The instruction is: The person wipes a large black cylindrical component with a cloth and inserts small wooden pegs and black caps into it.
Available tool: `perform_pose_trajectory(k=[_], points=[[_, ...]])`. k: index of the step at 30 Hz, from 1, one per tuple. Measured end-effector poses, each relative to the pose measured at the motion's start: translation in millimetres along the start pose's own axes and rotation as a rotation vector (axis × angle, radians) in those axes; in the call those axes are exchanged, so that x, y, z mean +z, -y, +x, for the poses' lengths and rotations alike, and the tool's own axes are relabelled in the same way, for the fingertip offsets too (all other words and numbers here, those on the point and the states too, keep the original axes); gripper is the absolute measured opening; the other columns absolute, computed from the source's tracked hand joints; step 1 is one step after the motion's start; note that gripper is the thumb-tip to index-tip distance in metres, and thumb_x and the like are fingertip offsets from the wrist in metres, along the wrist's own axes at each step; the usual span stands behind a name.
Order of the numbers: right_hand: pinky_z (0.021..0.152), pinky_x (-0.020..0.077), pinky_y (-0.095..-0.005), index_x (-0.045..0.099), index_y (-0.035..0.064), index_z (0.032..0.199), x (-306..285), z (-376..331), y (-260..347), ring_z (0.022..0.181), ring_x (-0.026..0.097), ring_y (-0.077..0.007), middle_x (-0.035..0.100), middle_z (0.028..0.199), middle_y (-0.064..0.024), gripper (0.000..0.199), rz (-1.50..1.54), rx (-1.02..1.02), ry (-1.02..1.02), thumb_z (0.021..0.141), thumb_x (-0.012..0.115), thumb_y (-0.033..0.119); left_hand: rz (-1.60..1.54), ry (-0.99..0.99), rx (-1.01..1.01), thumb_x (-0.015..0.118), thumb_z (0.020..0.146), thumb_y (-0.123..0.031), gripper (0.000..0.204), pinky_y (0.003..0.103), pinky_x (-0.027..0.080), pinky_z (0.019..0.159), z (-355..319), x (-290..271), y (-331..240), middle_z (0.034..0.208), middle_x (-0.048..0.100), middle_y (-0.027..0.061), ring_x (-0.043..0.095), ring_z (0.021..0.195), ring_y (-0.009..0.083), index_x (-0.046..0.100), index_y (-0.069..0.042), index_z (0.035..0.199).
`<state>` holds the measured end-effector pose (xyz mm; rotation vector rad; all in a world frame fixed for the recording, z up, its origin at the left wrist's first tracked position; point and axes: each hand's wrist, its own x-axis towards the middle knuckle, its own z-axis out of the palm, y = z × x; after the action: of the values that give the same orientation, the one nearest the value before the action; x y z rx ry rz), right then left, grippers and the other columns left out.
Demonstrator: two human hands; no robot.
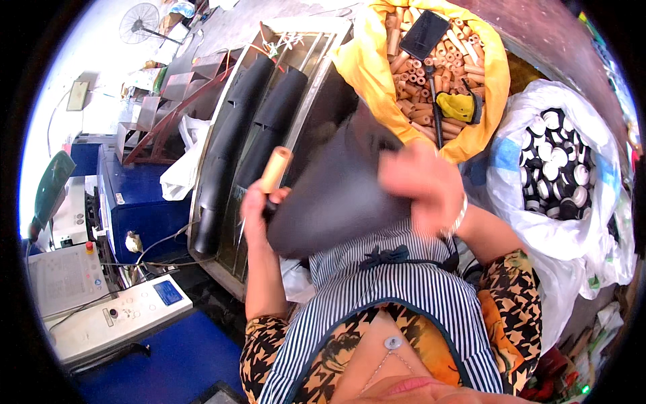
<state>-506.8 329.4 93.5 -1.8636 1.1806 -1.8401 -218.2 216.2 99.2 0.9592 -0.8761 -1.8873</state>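
Note:
In my left hand (pixel 257 210) is the lower end of a tan wooden handle (pixel 275 170), a round piece with a hole in its top end. Its fingers are closed around it, beside the edge of a large black curved piece (pixel 336 192). That piece is smooth and lies tilted across my lap, blurred by motion; whether the handle is joined to it is hidden. Over the right end of the black piece is my right hand (pixel 424 185), smeared by motion, so its grip is unclear.
A yellow sack (pixel 496 87) of wooden handles stands ahead, with a phone (pixel 425 34) on top. At right is a white bag (pixel 515 195) of black-and-white caps. Long black pieces (pixel 232 141) lie in a metal-framed crate ahead left. A control panel (pixel 128 310) sits at left.

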Motion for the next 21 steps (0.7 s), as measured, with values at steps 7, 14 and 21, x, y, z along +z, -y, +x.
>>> perform_pose_trajectory(k=[7, 14, 21], points=[[0.088, 0.0513, -0.0303, 0.061, -0.0032, 0.117, 31, -81, -110, 0.096, 0.065, -0.0173, 0.068, 0.11, -0.0098, 0.027, 1.142, 1.154, -0.182, 0.099, 0.051, 0.015, 1.54, 0.85, 1.412, 0.081, 0.068, -0.021, 0.023, 0.037, 0.057, 0.084, -56, 62, -18, 0.088, 0.067, 0.0046, 0.068, 0.084, 0.0196, 0.072, -0.01, 0.086], [0.084, 0.0481, -0.036, 0.057, 0.003, 0.117, 4, -8, 7, 0.095, 0.063, -0.0269, 0.063, 0.104, -0.0116, 0.061, -0.02, 0.104, 0.33, 0.083, 0.07, 0.052, 1.376, 0.777, 1.155, 0.086, 0.062, -0.025, 0.036, 0.039, 0.057, 0.082, -32, 57, -26, 0.082, 0.067, 0.0048, 0.068, 0.081, 0.0219, 0.067, -0.006, 0.086], [0.061, 0.0483, -0.0353, 0.062, 0.0089, 0.085, -83, 15, 41, 0.071, 0.061, -0.0258, 0.059, 0.075, -0.0093, 0.016, -0.394, 0.638, 0.197, 0.09, 0.064, 0.024, 1.095, 0.348, 1.043, 0.08, 0.073, -0.016, 0.042, 0.042, 0.05, 0.09, 15, 86, -9, 0.112, 0.064, 0.0184, 0.062, 0.104, 0.0359, 0.06, -0.002, 0.107]])
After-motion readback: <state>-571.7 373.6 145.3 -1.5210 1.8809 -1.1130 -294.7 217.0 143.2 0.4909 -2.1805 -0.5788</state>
